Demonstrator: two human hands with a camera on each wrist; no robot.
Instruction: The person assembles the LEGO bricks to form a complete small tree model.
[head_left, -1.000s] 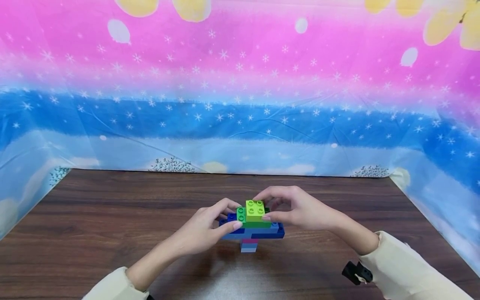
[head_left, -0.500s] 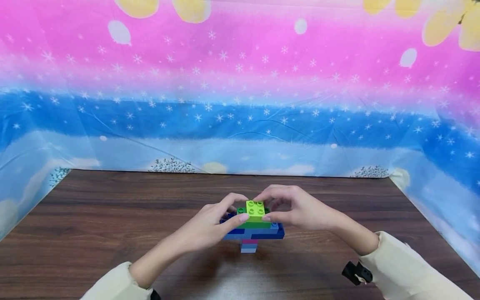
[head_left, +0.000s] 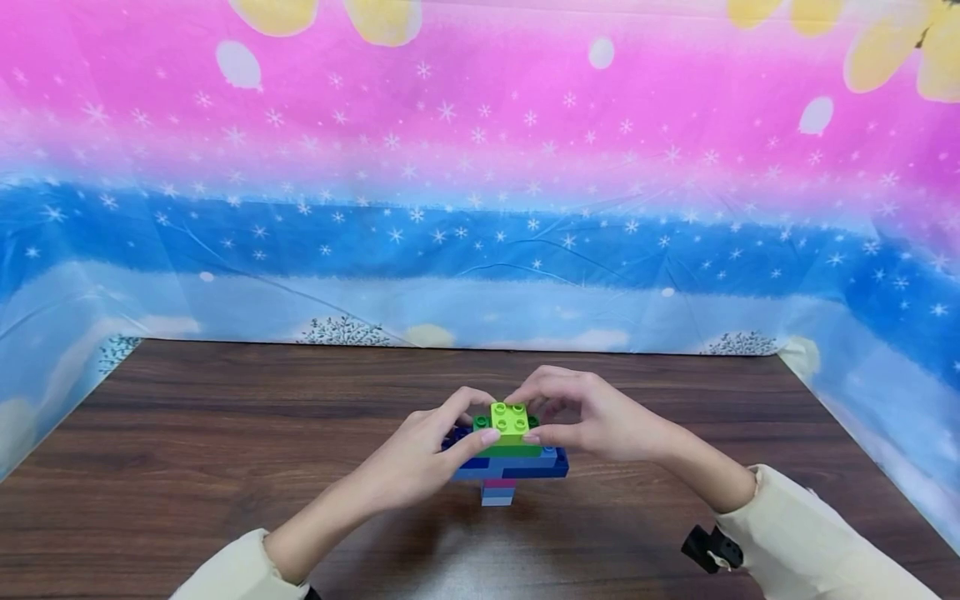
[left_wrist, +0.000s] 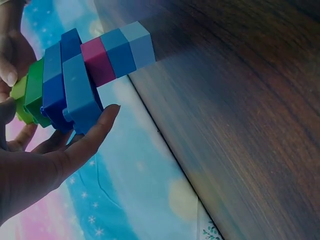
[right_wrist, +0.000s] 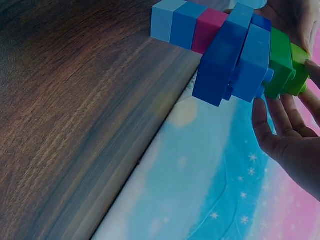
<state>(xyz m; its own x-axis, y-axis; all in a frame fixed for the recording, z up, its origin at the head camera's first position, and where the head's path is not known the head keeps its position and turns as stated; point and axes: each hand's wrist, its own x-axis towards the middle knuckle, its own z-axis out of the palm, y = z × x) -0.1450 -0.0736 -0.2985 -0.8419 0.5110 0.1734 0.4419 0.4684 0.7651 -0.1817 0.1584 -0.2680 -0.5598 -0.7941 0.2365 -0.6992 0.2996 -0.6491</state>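
A tree-like stack of toy building bricks stands on the dark wood table. Topmost is a lime brick [head_left: 510,421] with round studs. My right hand [head_left: 603,421] pinches its right side, thumb in front and fingers behind. From the left, my left hand [head_left: 420,454] grips the same brick, thumb at its front corner and index finger at the back. Below it lie a green brick [head_left: 517,451] and wide layers of blue bricks [left_wrist: 82,92]. A narrow trunk holds up these layers: a pink brick [right_wrist: 207,31], a blue brick [right_wrist: 186,24] and a pale blue brick [right_wrist: 166,20].
The wood-grain table [head_left: 225,417] reaches back to a pink and blue snowflake cloth [head_left: 480,233] hung along its far and side edges. A small black device [head_left: 712,550] sits at the right sleeve [head_left: 810,533].
My left hand has moved right and up from the green and blue layers to the lime brick. My right hand stays at the lime brick, almost unmoved.
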